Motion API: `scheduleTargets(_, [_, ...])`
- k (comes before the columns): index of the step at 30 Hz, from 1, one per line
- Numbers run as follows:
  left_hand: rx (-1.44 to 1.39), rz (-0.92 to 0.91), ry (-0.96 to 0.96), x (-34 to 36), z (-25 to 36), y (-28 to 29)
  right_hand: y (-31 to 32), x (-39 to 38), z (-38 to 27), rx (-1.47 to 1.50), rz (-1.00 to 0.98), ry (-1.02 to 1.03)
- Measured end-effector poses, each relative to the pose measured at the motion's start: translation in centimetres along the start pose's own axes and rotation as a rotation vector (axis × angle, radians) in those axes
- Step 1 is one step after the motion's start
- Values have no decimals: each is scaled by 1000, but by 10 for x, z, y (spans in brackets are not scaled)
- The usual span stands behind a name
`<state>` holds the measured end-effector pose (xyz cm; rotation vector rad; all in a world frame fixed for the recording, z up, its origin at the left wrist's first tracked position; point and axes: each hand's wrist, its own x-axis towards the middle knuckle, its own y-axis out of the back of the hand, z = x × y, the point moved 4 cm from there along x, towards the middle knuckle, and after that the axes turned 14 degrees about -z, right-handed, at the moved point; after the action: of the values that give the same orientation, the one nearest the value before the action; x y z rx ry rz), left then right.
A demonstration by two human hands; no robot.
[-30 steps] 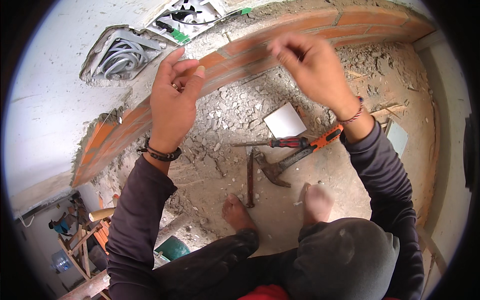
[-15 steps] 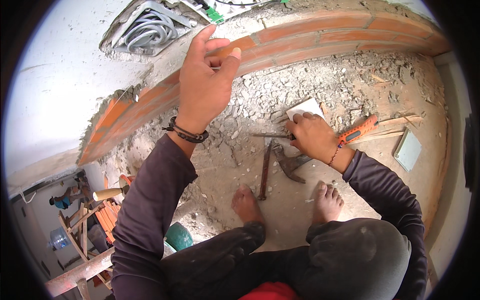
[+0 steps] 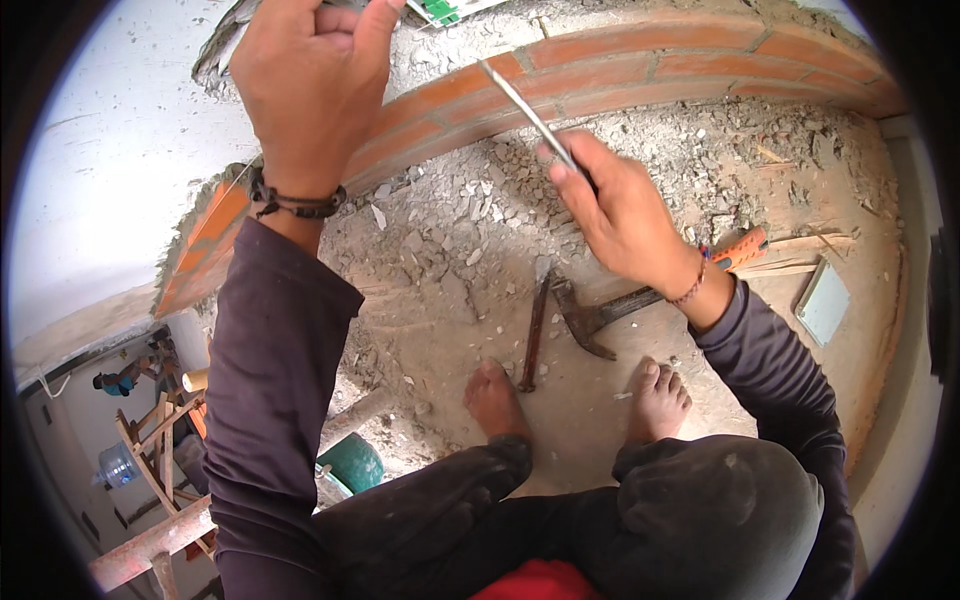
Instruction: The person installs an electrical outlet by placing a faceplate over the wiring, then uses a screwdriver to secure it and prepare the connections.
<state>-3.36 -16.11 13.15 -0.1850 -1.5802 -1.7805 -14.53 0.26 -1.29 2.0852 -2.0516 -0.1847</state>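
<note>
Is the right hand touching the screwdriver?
Touching. The head view shows the right hand with its grip closed around the screwdriver, whose metal shaft sticks out beyond the hand toward the bricks.

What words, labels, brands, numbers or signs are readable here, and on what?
None can be read.
Slim silver metal tool shaft in the right hand: no lettering visible.
Orange-handled steel claw hammer: partly hidden, any marks too small.
Bluish clear plastic bottle: too small to tell.
</note>
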Motion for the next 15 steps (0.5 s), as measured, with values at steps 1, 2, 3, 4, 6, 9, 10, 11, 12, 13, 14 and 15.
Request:
scheduleTargets(1, [-15, 15, -14, 4, 2, -2, 1, 8, -3, -39, 51, 59])
scheduleTargets(2, [-29, 31, -27, 6, 4, -4, 2, 17, -5, -79, 101, 119])
scheduleTargets(3, [-43, 48, -40, 8, 4, -5, 4, 23, -7, -120, 150, 179])
scheduleTargets(4, [-22, 29, -67, 10, 4, -6, 4, 28, -6, -129, 149, 158])
scheduleTargets(6, [26, -12, -118, 12, 1, -5, 4, 38, -6, -140, 143, 120])
scheduleTargets(9, [16, -6, -190, 12, -1, -6, 3, 44, -8, -105, 98, 60])
scheduleTargets(10, [32, -6, -206, 12, 0, -6, 2, 45, -7, -90, 109, 67])
scheduleTargets(11, [50, -6, -222, 13, 2, -4, 0, 46, -6, -75, 120, 76])
scheduleTargets(12, [67, -6, -238, 14, 3, -2, 0, 47, -6, -59, 131, 85])
scheduleTargets(13, [62, -5, -234, 14, 2, -2, -1, 47, -6, -56, 134, 84])
scheduleTargets(14, [52, -2, -229, 14, 1, -3, 0, 47, -6, -56, 138, 80])
scheduleTargets(15, [42, 1, -224, 15, -1, -5, 1, 48, -5, -56, 142, 76])
